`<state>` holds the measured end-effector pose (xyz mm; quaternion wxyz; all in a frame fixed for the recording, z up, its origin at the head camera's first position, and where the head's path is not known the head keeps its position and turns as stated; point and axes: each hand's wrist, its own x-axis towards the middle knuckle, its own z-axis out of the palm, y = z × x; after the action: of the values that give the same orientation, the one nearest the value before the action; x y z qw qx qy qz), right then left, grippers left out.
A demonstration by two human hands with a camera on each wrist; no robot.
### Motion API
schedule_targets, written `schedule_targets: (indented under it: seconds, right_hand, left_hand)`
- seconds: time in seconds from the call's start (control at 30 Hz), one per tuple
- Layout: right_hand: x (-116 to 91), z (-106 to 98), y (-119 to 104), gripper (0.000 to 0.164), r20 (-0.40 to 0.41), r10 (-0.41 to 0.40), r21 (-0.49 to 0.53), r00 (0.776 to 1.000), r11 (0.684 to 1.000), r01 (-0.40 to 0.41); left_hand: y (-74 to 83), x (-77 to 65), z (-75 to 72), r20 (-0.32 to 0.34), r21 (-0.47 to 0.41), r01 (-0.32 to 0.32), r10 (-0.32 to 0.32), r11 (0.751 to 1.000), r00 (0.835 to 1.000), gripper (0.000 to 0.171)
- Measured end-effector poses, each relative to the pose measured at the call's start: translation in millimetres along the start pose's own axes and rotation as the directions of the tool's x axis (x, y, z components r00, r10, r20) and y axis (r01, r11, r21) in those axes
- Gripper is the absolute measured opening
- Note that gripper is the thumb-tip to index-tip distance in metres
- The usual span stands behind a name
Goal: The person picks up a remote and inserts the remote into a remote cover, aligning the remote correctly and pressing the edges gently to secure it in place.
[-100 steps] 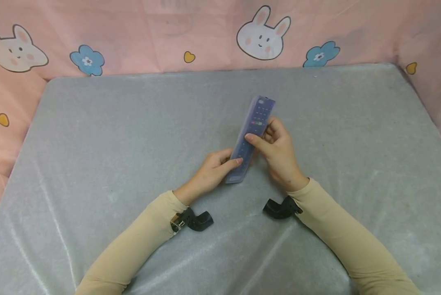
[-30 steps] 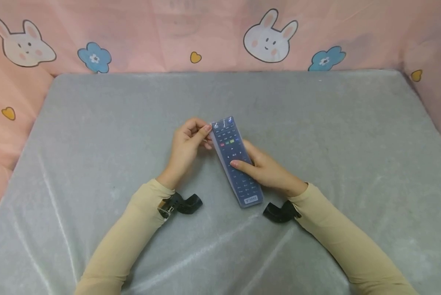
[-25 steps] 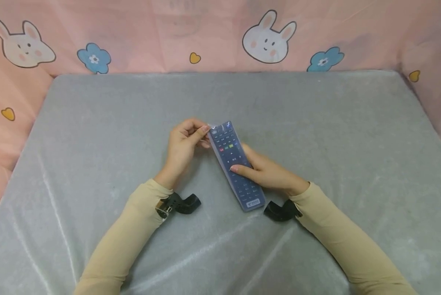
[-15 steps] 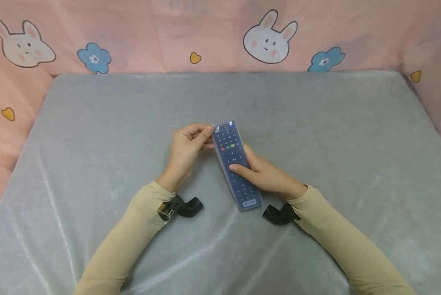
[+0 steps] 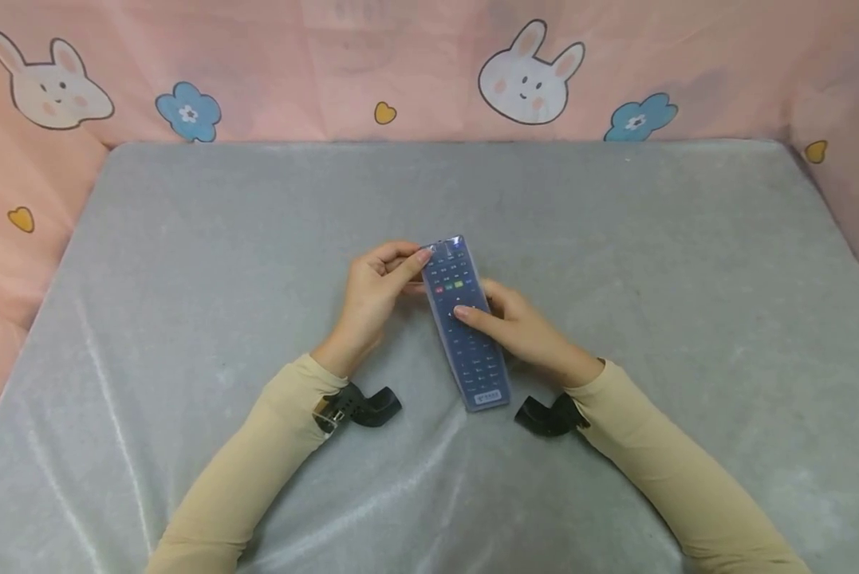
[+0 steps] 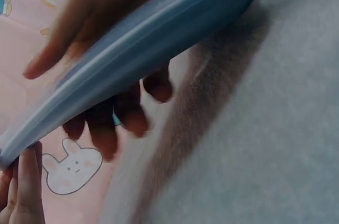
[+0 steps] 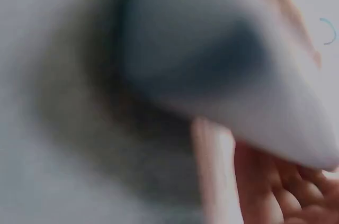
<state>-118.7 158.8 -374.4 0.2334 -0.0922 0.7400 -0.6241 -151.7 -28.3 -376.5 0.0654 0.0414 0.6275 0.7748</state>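
Note:
A dark blue remote control (image 5: 475,351) with rows of small buttons is held tilted in the head view, its top leaning left. A clear, shiny plastic sleeve covers it. At its upper left corner my left hand (image 5: 368,291) pinches the sleeved end between thumb and fingers. My right hand (image 5: 533,327) grips the right side, thumb across the buttons, other fingers hidden behind. The left wrist view shows the remote (image 6: 159,38) edge-on, with the right hand's fingers (image 6: 103,134) spread under it. In the right wrist view the remote's end (image 7: 196,38) is blurred and close.
A grey velvety cloth (image 5: 257,215) covers the table, with creases toward the front. Behind it hangs a pink curtain (image 5: 429,64) printed with rabbits, flowers and hearts. Black wrist mounts (image 5: 379,406) sit on both beige sleeves (image 5: 257,454).
The remote has swung from leaning right to leaning left. My left hand has gone from its lower end to the top corner; my right hand has moved down its side.

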Motion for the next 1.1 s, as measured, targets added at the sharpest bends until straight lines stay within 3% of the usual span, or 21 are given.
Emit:
schedule_targets:
  seconds: [0.1,0.27,0.63,0.73,1.1]
  right_hand:
    - [0.1,-2.6,-1.8,0.033,-0.151,-0.076,0.066,0.986,0.994,0.087]
    - [-2.1,-5.3,-6.7,0.014,-0.365,-0.209,0.129,0.907,0.954,0.271]
    - [-1.9,-4.1,-8.7,0.021,-0.477,-0.354,0.055,0.804,0.902,0.429]
    - [-2.1,-4.5,-8.7,0.016,-0.488,-0.359,0.035,0.795,0.903,0.429]
    - [0.6,-6.6,-7.1,0.008,-0.499,-0.336,0.068,0.799,0.904,0.423]
  left_hand:
    - [3.1,-2.4,3.2,0.04,-0.008,0.008,-0.008,1.0,0.999,0.017]
    - [8.7,-7.2,8.5,0.097,-0.002,0.012,-0.012,1.0,0.995,0.017]
    - [7.4,-13.1,16.0,0.133,0.08,0.0,-0.01,0.997,0.991,0.019]
    - [6.2,-14.1,17.7,0.153,0.091,0.004,-0.018,0.996,0.988,0.019]
    - [3.2,-14.8,19.6,0.162,0.072,0.044,-0.055,0.996,0.985,0.021]
